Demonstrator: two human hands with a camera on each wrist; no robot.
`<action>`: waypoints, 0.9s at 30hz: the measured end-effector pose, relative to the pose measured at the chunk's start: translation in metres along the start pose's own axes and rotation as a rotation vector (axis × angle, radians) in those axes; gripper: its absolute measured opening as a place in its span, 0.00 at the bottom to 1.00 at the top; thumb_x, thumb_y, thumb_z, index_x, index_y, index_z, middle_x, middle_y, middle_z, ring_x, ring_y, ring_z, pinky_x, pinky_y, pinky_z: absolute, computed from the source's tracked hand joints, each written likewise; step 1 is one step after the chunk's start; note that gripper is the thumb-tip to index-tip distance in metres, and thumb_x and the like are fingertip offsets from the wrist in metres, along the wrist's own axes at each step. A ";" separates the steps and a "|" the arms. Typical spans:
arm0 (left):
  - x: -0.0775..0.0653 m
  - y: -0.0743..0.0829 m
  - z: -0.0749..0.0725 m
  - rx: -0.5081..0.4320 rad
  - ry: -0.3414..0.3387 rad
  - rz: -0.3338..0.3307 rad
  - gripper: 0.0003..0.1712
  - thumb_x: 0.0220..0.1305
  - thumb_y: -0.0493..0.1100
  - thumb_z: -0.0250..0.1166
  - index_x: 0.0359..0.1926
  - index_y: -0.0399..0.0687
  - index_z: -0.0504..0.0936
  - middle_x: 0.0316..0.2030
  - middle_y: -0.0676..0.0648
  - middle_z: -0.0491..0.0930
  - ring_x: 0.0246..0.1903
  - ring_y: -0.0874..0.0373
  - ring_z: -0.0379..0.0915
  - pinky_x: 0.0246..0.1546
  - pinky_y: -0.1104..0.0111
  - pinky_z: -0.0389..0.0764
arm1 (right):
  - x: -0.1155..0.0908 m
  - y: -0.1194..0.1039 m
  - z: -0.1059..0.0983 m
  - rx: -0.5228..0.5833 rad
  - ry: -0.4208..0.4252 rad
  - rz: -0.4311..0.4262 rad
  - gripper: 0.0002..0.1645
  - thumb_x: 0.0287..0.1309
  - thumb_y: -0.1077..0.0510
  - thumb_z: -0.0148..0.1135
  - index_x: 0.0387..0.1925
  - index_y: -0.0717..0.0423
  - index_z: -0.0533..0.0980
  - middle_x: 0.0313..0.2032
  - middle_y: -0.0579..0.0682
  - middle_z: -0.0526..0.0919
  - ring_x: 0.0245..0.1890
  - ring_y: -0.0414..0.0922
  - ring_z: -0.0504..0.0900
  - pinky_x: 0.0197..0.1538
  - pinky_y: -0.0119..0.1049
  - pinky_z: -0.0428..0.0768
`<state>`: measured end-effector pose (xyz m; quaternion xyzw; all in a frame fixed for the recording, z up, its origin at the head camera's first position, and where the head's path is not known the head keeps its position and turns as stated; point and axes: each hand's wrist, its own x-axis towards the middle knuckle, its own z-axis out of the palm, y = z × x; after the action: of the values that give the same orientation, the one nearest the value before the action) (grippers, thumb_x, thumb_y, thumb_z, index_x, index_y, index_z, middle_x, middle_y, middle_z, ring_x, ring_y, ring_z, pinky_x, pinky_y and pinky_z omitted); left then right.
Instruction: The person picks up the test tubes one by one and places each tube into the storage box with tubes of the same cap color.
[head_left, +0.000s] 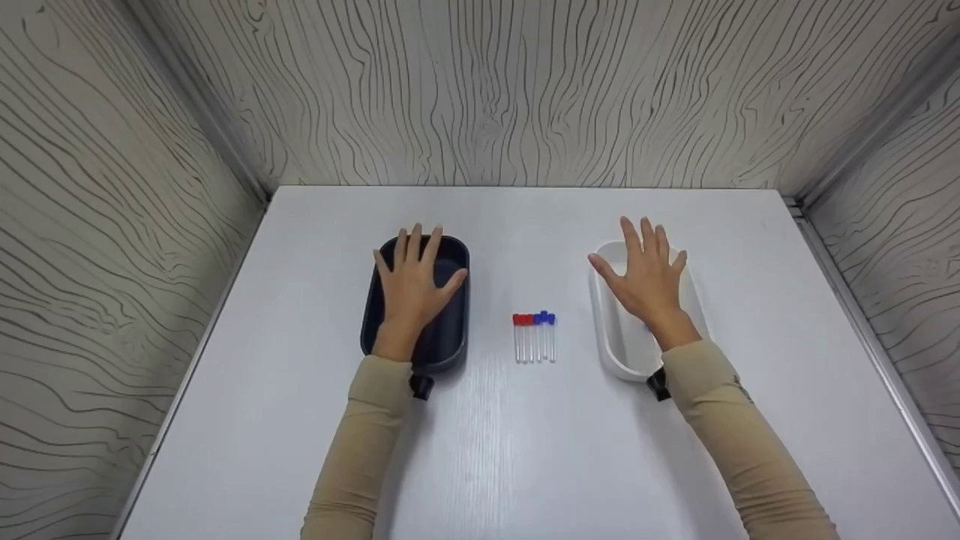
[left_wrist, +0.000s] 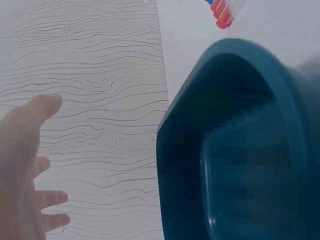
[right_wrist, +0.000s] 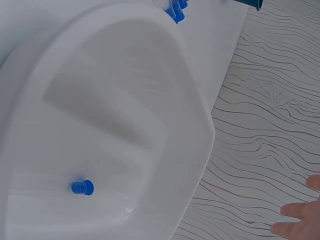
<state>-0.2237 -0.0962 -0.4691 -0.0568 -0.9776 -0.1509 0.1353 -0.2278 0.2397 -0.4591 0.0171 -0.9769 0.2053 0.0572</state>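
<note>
My left hand [head_left: 412, 292], fingers spread and straight, hovers over a dark blue oblong tub [head_left: 367, 330]. The left wrist view shows that tub [left_wrist: 295, 150] from close by, with bare inner walls where visible. Above a white oblong tub [head_left: 609, 337] my right hand [head_left: 651, 281] is spread the same way, holding nothing. A small blue cap [right_wrist: 82, 187] lies on the white tub's floor; whether a clear tube is attached, I cannot tell. Between the tubs, clear tubes with red caps [head_left: 523, 319] and blue caps [head_left: 544, 318] lie side by side in a row.
Both tubs stand on a white table [head_left: 480, 450]. A wood-grain patterned panel [head_left: 480, 90] rises behind the table's far edge, with similar panels at the left [head_left: 90, 262] and right. Black wrist devices [head_left: 421, 386] sit under both forearms.
</note>
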 end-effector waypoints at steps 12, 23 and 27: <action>-0.036 -0.024 0.014 -0.278 0.233 0.109 0.22 0.62 0.44 0.66 0.56 0.43 0.78 0.51 0.39 0.81 0.51 0.45 0.80 0.48 0.54 0.81 | -0.026 -0.002 0.025 0.177 -0.041 -0.074 0.41 0.66 0.44 0.55 0.71 0.59 0.56 0.64 0.65 0.68 0.64 0.62 0.68 0.63 0.59 0.69; -0.061 -0.060 0.019 -0.407 0.262 0.045 0.18 0.61 0.38 0.65 0.53 0.42 0.80 0.42 0.42 0.83 0.42 0.51 0.80 0.44 0.59 0.81 | -0.047 -0.010 0.042 0.244 -0.042 -0.122 0.31 0.62 0.53 0.61 0.62 0.63 0.68 0.48 0.61 0.79 0.47 0.55 0.78 0.51 0.49 0.78; -0.068 -0.076 0.021 -0.430 0.271 0.043 0.18 0.59 0.37 0.67 0.52 0.40 0.80 0.44 0.41 0.82 0.45 0.50 0.79 0.48 0.58 0.79 | -0.054 -0.014 0.047 0.242 -0.053 -0.140 0.28 0.59 0.55 0.64 0.59 0.62 0.71 0.40 0.58 0.80 0.37 0.49 0.78 0.41 0.38 0.76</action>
<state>-0.1756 -0.1667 -0.5288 -0.0842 -0.8947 -0.3585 0.2530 -0.1785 0.2084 -0.5021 0.0975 -0.9426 0.3166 0.0430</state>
